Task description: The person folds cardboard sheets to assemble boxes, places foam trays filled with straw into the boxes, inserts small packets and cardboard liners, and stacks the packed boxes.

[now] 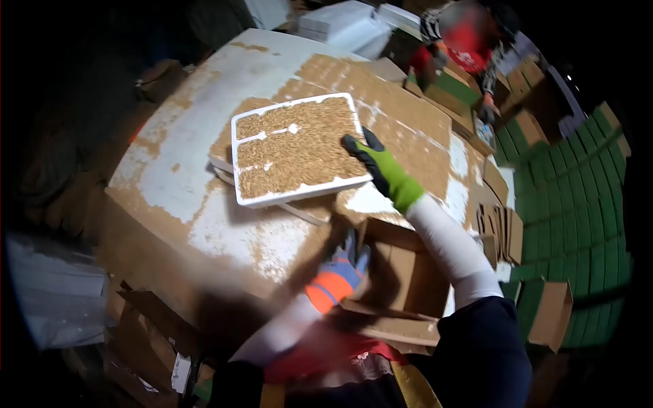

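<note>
My right hand (384, 170), in a green and black glove, grips the right edge of a white tray (235, 163) full of loose tan, grain-like material. The tray is slightly tilted above the table, and its underside is hidden. My left hand (340, 268), in a blue and orange glove, is at the left wall of an open cardboard box (415, 282). Its fingers seem closed over that wall, partly in shadow. Only bare cardboard shows inside the box. Beneath the tray, pale edges of another flat piece (303, 213) stick out.
Tan material is spread over the white table (183, 129). Folded cardboard pieces (503, 228) stand at its right edge, beside stacked green boxes (564, 204). Across the table a person (469, 51) works among open cartons. Another open carton (146, 333) lies at lower left.
</note>
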Demonstrator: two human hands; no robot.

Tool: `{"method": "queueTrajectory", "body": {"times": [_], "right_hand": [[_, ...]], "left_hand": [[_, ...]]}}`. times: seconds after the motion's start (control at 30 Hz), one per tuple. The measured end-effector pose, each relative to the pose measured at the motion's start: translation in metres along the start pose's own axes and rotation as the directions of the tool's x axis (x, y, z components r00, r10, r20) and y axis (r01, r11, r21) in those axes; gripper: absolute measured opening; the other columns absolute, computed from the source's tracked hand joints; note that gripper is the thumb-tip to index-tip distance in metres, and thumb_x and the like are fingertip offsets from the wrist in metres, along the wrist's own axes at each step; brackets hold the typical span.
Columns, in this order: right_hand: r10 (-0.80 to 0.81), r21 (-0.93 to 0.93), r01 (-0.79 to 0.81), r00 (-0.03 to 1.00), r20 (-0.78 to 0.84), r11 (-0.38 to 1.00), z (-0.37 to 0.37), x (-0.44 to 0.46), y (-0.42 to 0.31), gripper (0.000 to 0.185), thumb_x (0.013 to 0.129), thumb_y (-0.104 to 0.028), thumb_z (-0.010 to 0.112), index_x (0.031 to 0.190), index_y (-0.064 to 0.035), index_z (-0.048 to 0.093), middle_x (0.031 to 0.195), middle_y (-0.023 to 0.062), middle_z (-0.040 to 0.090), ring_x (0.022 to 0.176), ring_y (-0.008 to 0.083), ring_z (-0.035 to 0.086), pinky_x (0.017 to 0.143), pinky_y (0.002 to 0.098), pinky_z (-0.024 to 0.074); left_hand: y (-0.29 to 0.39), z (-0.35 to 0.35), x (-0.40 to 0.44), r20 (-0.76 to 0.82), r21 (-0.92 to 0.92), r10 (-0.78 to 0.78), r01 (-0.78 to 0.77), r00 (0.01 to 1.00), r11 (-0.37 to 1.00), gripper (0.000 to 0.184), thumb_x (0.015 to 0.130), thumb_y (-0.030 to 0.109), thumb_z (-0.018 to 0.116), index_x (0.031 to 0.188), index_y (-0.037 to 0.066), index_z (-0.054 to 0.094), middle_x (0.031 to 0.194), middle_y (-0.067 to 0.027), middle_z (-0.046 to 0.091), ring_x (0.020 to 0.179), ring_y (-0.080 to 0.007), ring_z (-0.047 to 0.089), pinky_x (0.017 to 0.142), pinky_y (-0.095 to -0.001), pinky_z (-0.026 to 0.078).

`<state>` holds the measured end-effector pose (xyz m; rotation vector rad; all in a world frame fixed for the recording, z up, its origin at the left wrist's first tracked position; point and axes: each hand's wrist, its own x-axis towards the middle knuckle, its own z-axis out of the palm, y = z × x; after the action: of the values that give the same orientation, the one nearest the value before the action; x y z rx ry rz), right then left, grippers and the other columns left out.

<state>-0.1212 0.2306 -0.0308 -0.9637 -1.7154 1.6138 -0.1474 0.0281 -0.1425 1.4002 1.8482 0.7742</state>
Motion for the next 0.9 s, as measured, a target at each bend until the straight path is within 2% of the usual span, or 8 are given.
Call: {"method": "queueTrajectory", "body": {"times": [0.07,0.2,0.33,0.47,0.6,0.7,0.8,0.9], "right_hand": [[0.063,-0.123,-0.072,0.995,-0.081,0.990,-0.041,-0.071,-0.035,0.074,0.087,-0.042,0.064,0.139,0.0026,0.035,0.120,0.0121,0.057,0.111,0.0178,0.052,0.096,0.0288,0.0400],[0.184,-0.093,-0.223,0.931,-0.315,0.970,-0.090,-0.218,-0.050,0.066,0.093,-0.037,0.058,0.141,0.0004,0.032,0.124,0.0107,0.054,0.114,0.0168,0.052,0.098,0.0299,0.0406],[0.303,0.238,-0.208,0.812,-0.499,0.949,-0.110,-0.321,0.014,0.057,0.095,-0.024,0.058,0.141,-0.0020,0.032,0.122,0.0067,0.055,0.109,0.0134,0.054,0.094,0.0259,0.0431],[0.288,0.115,-0.266,0.830,-0.477,0.957,-0.106,-0.336,0.014,0.064,0.090,-0.018,0.064,0.144,-0.0058,0.031,0.117,0.0001,0.053,0.082,0.0041,0.047,0.070,0.0217,0.0438],[0.356,0.157,-0.320,0.824,-0.441,0.934,-0.111,-0.339,0.019,0.064,0.087,-0.015,0.066,0.142,-0.0045,0.034,0.127,0.0052,0.051,0.106,0.0112,0.052,0.089,0.0265,0.0467],[0.417,0.202,-0.365,0.808,-0.415,0.909,-0.108,-0.327,0.019,0.069,0.086,-0.023,0.070,0.143,-0.0051,0.033,0.115,0.0045,0.059,0.089,0.0089,0.058,0.074,0.0245,0.0499],[0.434,-0.149,-0.523,0.810,-0.395,0.839,-0.095,-0.298,0.027,0.073,0.085,-0.041,0.067,0.140,-0.0038,0.036,0.091,0.0064,0.066,0.076,0.0128,0.060,0.063,0.0282,0.0482],[0.364,-0.873,-0.403,0.884,-0.293,0.275,-0.116,-0.280,0.100,0.057,0.083,-0.048,0.063,0.118,-0.0035,0.061,0.093,0.0176,0.068,0.079,0.0305,0.065,0.070,0.0396,0.0511]], "left_hand": [[0.000,-0.006,0.001,0.060,-0.067,-0.005,0.009,0.998,0.998,0.067,0.092,0.051,0.042,0.143,0.009,0.033,0.132,-0.0269,0.047,0.112,-0.0469,0.051,0.095,-0.0467,0.043],[-0.051,0.021,0.018,-0.150,0.192,0.612,-0.584,0.776,0.788,0.059,0.095,0.044,0.042,0.142,0.008,0.035,0.131,-0.0222,0.050,0.113,-0.0403,0.054,0.096,-0.0447,0.043],[-0.062,0.019,0.021,-0.134,-0.132,0.380,-0.397,0.915,0.908,0.052,0.097,0.038,0.042,0.138,0.007,0.042,0.126,-0.0201,0.056,0.109,-0.0362,0.057,0.094,-0.0404,0.044],[-0.054,0.013,0.022,-0.058,-0.282,0.216,-0.223,0.975,0.933,0.048,0.098,0.035,0.042,0.136,0.006,0.045,0.123,-0.0193,0.058,0.107,-0.0339,0.058,0.092,-0.0382,0.045],[-0.043,0.005,0.022,-0.025,-0.301,0.161,-0.161,0.987,0.940,0.047,0.098,0.034,0.042,0.135,0.005,0.047,0.121,-0.0189,0.059,0.106,-0.0323,0.058,0.091,-0.0367,0.045],[-0.042,-0.001,0.012,-0.017,-0.299,0.114,-0.114,0.993,0.947,0.045,0.098,0.033,0.042,0.133,0.004,0.048,0.120,-0.0187,0.060,0.105,-0.0311,0.059,0.090,-0.0356,0.045],[-0.037,-0.007,0.003,0.014,-0.306,0.038,-0.032,0.999,0.952,0.044,0.099,0.032,0.042,0.132,0.004,0.049,0.118,-0.0184,0.061,0.105,-0.0298,0.059,0.089,-0.0344,0.045],[-0.027,-0.021,0.000,0.064,-0.380,0.029,-0.003,0.998,0.925,0.045,0.100,0.032,0.043,0.128,-0.001,0.052,0.114,-0.0174,0.063,0.102,-0.0228,0.059,0.086,-0.0321,0.045]]}}
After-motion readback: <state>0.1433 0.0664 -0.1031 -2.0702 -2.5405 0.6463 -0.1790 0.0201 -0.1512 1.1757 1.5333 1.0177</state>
